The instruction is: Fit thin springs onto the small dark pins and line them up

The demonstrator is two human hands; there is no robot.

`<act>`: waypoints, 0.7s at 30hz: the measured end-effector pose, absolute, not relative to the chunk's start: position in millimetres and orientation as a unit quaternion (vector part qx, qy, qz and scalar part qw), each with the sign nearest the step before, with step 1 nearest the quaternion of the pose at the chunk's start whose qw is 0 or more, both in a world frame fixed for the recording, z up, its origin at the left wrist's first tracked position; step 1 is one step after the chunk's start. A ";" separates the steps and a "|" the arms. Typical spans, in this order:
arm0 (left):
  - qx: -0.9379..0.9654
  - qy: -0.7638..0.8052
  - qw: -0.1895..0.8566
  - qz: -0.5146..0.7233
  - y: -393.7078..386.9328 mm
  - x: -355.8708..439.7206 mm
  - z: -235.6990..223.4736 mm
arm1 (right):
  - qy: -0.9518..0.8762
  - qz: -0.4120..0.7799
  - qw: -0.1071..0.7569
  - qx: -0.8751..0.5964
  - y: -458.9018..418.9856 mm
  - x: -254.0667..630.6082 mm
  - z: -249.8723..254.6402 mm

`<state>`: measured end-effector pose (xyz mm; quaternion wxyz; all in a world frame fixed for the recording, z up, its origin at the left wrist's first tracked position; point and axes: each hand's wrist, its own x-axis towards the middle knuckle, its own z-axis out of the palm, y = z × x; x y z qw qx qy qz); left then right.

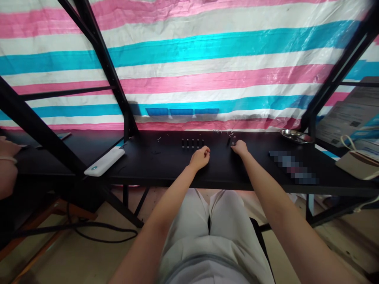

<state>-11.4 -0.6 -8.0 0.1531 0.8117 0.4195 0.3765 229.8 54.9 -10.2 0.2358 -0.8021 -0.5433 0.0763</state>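
Note:
My left hand rests on the black table with its fingers curled into a loose fist, just in front of a row of several small dark upright pieces. My right hand lies further right, fingers bent and pinched at a small dark piece on the table. A few tiny pale bits lie behind it near the table's back edge. What the left fist holds, if anything, is hidden.
A white power bank lies at the table's left. A metal dish sits at the right back. Black frame bars slant overhead. A striped tarpaulin hangs behind. Another person's hand shows at far left. A cable trails on the floor.

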 end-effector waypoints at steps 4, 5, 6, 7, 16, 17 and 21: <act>0.759 0.503 0.111 0.398 0.6 -11.6 -6.2 | -0.527 -0.002 0.244 -0.814 25.4 209.6 -18.7; 0.742 0.526 0.106 0.402 0.8 -11.6 -5.6 | -0.535 -0.020 0.250 -0.807 18.5 205.1 -20.6; 0.727 0.545 0.104 0.404 0.9 -11.6 -4.8 | -0.547 -0.031 0.255 -0.797 12.4 201.2 -22.2; 0.717 0.560 0.103 0.402 0.8 -11.4 -3.9 | -0.558 -0.035 0.258 -0.788 7.2 198.2 -23.3; 0.756 0.575 0.082 0.302 0.5 0.0 9.5 | -0.730 0.007 0.289 -0.619 -3.8 191.9 -24.5; 0.756 0.583 0.082 0.285 2.4 2.0 11.1 | -0.733 0.007 0.288 -0.615 -3.6 191.5 -24.4; 0.754 0.604 0.079 0.245 14.0 8.4 15.2 | -0.745 -0.002 0.283 -0.604 -3.8 190.0 -23.4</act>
